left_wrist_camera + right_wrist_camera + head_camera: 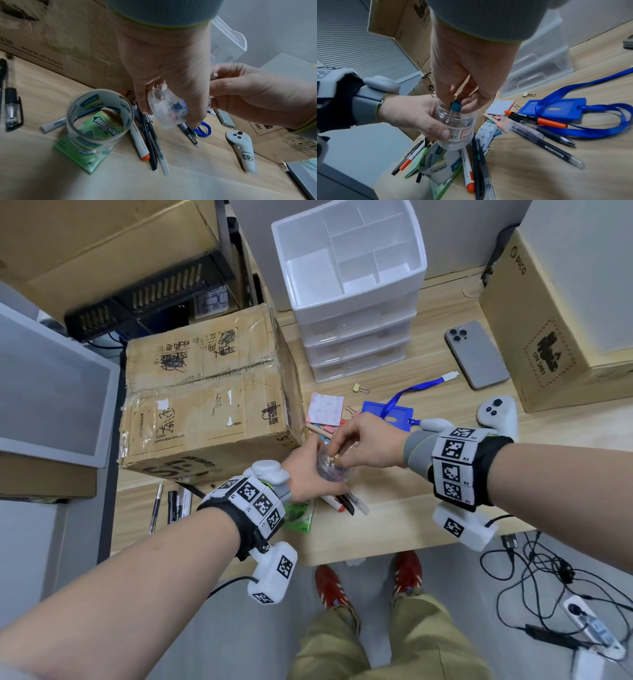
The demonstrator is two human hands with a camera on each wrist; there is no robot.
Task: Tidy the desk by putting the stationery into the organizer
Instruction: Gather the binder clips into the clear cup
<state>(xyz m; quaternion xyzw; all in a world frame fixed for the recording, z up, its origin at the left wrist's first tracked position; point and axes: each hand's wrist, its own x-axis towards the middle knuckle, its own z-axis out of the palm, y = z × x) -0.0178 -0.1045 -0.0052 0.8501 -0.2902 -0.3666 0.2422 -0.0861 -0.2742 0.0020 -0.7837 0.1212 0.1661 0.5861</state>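
My left hand (303, 470) grips a small clear plastic jar (455, 128) above the desk, thumb across its label. My right hand (462, 67) pinches a teal binder clip (455, 106) right at the jar's open mouth; a few more clips show through the jar (169, 109). The white drawer organizer (356, 313) stands at the back of the desk, its top compartments empty. Several pens and markers (539, 131) lie under and beside my hands, with a tape roll (99, 115), sticky notes (325, 409), a blue card holder on a lanyard (387, 409) and a yellow binder clip (360, 387).
A big cardboard box (205, 392) fills the desk's left side and another box (548, 337) stands at the right. A phone (476, 354) and a white controller (498, 412) lie near the right box. A green gum pack (82, 152) sits under the tape roll.
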